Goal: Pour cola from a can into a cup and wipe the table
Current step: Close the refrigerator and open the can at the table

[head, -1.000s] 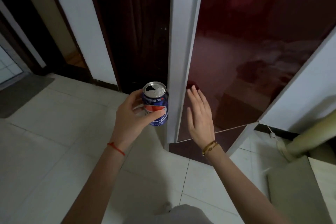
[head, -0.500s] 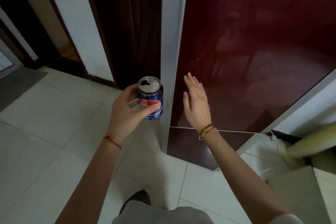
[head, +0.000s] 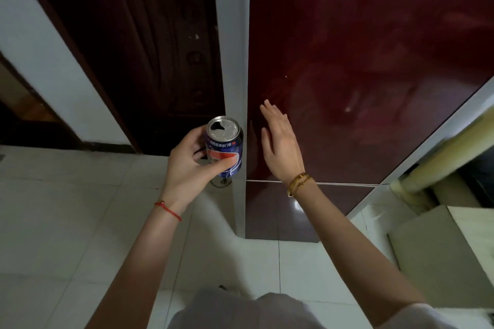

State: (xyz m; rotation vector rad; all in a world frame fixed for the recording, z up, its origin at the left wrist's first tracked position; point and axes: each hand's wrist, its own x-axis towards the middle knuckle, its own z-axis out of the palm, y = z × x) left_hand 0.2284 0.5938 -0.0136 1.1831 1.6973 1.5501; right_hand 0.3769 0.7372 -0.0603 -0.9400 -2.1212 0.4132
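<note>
My left-hand fingers (head: 213, 165) wrapped round cola can (head: 225, 147), thumb across front label, grip at mid-body. Can upright, mouth already open, held in air beside white door edge (head: 235, 61), above tiled floor (head: 66, 222). My right hand (head: 280, 145) empty, fingers straight and loosely together, palm near glossy dark red door (head: 361, 61); contact not clear. Judge can thin-walled, dents if squeezed; maybe slick; weight depends on fill, unknown. Keep mid-body hold, level, open top spills easily. No cup or table in view.
</note>
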